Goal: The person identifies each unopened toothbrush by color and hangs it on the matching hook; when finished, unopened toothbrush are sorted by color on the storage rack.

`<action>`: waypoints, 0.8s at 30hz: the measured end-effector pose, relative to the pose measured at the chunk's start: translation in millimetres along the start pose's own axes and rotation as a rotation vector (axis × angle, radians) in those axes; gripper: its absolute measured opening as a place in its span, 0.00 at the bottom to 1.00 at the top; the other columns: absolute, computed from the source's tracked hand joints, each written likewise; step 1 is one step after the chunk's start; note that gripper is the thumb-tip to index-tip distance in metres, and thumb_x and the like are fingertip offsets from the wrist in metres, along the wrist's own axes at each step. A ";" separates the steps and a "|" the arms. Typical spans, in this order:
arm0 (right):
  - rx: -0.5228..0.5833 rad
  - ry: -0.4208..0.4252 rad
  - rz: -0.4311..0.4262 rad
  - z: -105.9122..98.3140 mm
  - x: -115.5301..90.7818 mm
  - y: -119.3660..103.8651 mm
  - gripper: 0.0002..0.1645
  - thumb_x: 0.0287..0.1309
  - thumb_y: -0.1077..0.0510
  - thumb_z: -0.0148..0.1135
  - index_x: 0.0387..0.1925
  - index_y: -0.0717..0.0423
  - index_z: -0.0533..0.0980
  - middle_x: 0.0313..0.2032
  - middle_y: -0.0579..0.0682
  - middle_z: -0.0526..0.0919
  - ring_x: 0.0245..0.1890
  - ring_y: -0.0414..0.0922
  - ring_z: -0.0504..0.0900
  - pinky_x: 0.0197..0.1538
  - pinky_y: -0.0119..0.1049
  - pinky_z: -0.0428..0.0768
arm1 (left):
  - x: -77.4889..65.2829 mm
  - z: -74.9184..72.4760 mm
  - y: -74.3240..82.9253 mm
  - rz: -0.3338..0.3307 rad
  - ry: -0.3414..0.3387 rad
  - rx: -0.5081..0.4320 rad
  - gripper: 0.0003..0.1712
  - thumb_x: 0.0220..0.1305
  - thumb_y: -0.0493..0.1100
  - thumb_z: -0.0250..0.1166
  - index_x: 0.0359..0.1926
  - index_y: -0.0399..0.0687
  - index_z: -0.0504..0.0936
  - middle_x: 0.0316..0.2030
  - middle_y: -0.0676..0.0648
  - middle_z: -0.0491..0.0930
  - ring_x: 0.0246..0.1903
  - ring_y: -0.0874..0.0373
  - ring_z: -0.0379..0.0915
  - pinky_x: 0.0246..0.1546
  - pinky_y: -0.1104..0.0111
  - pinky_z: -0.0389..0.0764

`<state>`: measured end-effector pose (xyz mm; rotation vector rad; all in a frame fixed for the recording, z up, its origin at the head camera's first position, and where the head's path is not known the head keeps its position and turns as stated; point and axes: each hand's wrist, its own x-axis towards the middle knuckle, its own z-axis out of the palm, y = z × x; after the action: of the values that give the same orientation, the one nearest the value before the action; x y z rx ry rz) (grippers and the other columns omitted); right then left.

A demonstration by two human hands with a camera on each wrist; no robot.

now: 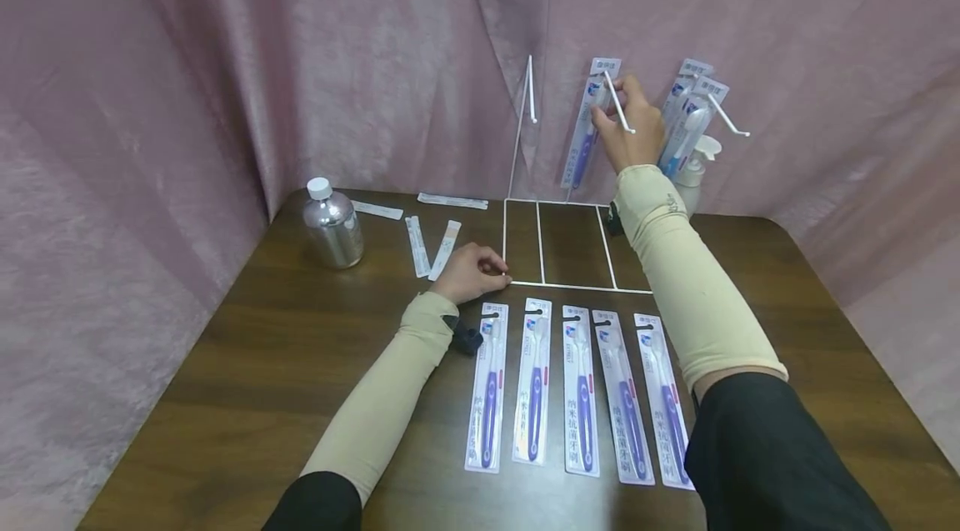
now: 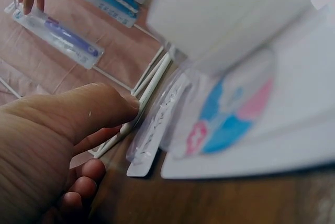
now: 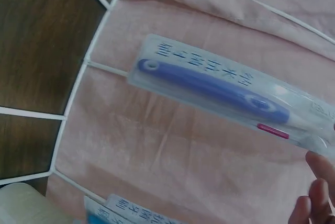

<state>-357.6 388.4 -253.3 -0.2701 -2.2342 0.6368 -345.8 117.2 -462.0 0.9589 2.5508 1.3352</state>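
My left hand (image 1: 474, 271) pinches the front left corner of a white wire rack (image 1: 558, 285) between thumb and fingers. Up at the rack's middle hook, my right hand (image 1: 636, 127) holds a packaged toothbrush (image 1: 581, 135) near its upper end. This pack hangs on the hook, its purple handle pointing down; the right wrist view shows the handle (image 3: 209, 90) behind clear plastic. Packs with blue toothbrushes (image 1: 686, 131) hang from the right hook. Several purple toothbrush packs (image 1: 532, 385) lie in a row on the table in front of the rack.
A silver bottle (image 1: 333, 231) with a white cap stands at the left. Several narrow paper strips (image 1: 417, 246) lie between it and the rack. Behind my right forearm is a white pump bottle (image 1: 688, 181), partly hidden. A pink curtain (image 1: 390, 56) hangs behind the wooden table (image 1: 247, 364).
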 end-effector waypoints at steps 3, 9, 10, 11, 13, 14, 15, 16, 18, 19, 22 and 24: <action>0.046 -0.003 0.029 -13.8 -7.6 6.5 0.27 0.63 0.49 0.72 0.62 0.45 0.77 0.47 0.51 0.91 0.46 0.52 0.89 0.48 0.46 0.81 | 1.4 2.4 1.9 -0.009 -0.012 -0.006 0.09 0.58 0.45 0.80 0.38 0.50 0.91 0.36 0.51 0.79 0.38 0.57 0.71 0.43 0.65 0.74; 0.334 -0.016 0.096 -56.8 -52.0 32.4 0.25 0.61 0.53 0.76 0.58 0.49 0.77 0.38 0.44 0.90 0.34 0.36 0.85 0.34 0.27 0.75 | 6.8 -0.8 0.7 0.000 -0.009 -0.002 0.09 0.58 0.47 0.80 0.38 0.52 0.91 0.37 0.50 0.79 0.39 0.56 0.72 0.44 0.63 0.75; 0.387 -0.047 0.106 -65.9 -62.4 39.1 0.23 0.62 0.54 0.75 0.57 0.51 0.78 0.35 0.41 0.89 0.31 0.35 0.83 0.32 0.27 0.75 | 6.7 -2.6 1.1 0.003 -0.008 -0.003 0.10 0.58 0.47 0.80 0.39 0.51 0.91 0.37 0.50 0.79 0.39 0.56 0.72 0.44 0.63 0.75; 0.429 -0.082 0.114 -74.3 -73.3 47.2 0.20 0.64 0.55 0.74 0.55 0.52 0.79 0.33 0.39 0.88 0.27 0.34 0.81 0.28 0.27 0.74 | 6.2 -4.6 1.2 0.006 -0.009 -0.004 0.10 0.58 0.47 0.80 0.39 0.51 0.91 0.37 0.50 0.79 0.39 0.55 0.72 0.44 0.63 0.75; 0.505 -0.175 0.146 -90.7 -96.6 64.3 0.15 0.68 0.56 0.71 0.52 0.55 0.80 0.31 0.37 0.87 0.22 0.34 0.78 0.26 0.26 0.75 | 3.8 -10.1 1.5 -0.002 -0.018 -0.007 0.11 0.58 0.47 0.80 0.40 0.51 0.91 0.38 0.50 0.79 0.40 0.55 0.73 0.45 0.62 0.75; 0.521 -0.222 0.169 -98.1 -108.9 72.7 0.13 0.70 0.56 0.69 0.52 0.55 0.80 0.30 0.37 0.87 0.20 0.35 0.76 0.24 0.26 0.75 | 2.6 -13.2 1.1 -0.004 -0.020 -0.005 0.11 0.58 0.48 0.80 0.40 0.50 0.91 0.38 0.49 0.79 0.40 0.55 0.73 0.45 0.62 0.75; 0.554 -0.262 0.201 -103.9 -121.1 81.3 0.10 0.71 0.56 0.68 0.50 0.55 0.80 0.30 0.38 0.88 0.20 0.35 0.76 0.24 0.27 0.76 | 1.5 -16.6 0.8 -0.010 -0.022 -0.002 0.11 0.58 0.48 0.80 0.40 0.50 0.91 0.38 0.49 0.79 0.41 0.55 0.73 0.46 0.62 0.75; 0.585 -0.298 0.241 -109.0 -133.8 92.1 0.08 0.72 0.57 0.66 0.49 0.54 0.80 0.30 0.39 0.88 0.20 0.36 0.76 0.24 0.28 0.76 | 0.7 -17.9 1.4 -0.017 -0.022 -0.004 0.12 0.58 0.47 0.80 0.40 0.50 0.91 0.38 0.49 0.79 0.41 0.54 0.73 0.46 0.62 0.75; 0.657 -0.350 0.315 -115.7 -157.8 112.2 0.06 0.74 0.56 0.65 0.48 0.54 0.81 0.31 0.42 0.88 0.19 0.37 0.76 0.25 0.28 0.77 | 0.1 -20.0 1.9 -0.023 -0.014 0.000 0.12 0.58 0.46 0.80 0.40 0.49 0.91 0.38 0.48 0.78 0.41 0.54 0.73 0.46 0.61 0.75; 0.689 -0.370 0.359 -117.8 -169.7 121.0 0.06 0.75 0.56 0.64 0.47 0.53 0.80 0.31 0.43 0.88 0.19 0.38 0.75 0.25 0.28 0.78 | 0.2 -20.6 2.2 -0.022 -0.008 0.002 0.12 0.58 0.46 0.80 0.41 0.48 0.91 0.38 0.48 0.78 0.41 0.53 0.73 0.46 0.61 0.75; 0.787 -0.410 0.495 -122.4 -200.6 143.5 0.07 0.76 0.54 0.63 0.49 0.51 0.80 0.32 0.44 0.87 0.20 0.38 0.76 0.26 0.29 0.78 | 1.1 -19.5 3.7 -0.023 -0.006 -0.002 0.11 0.58 0.45 0.80 0.41 0.47 0.90 0.38 0.47 0.77 0.41 0.53 0.72 0.46 0.61 0.74; 0.837 -0.424 0.562 -125.7 -216.9 154.1 0.08 0.76 0.53 0.62 0.50 0.52 0.79 0.33 0.44 0.86 0.21 0.38 0.76 0.27 0.29 0.78 | 1.7 -16.4 4.4 -0.024 -0.016 -0.005 0.12 0.59 0.45 0.79 0.42 0.47 0.91 0.38 0.46 0.77 0.41 0.53 0.72 0.46 0.61 0.73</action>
<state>-120.1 481.6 -399.9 -0.3479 -2.0367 2.0021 -351.0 108.4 -448.3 0.9321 2.5375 1.3213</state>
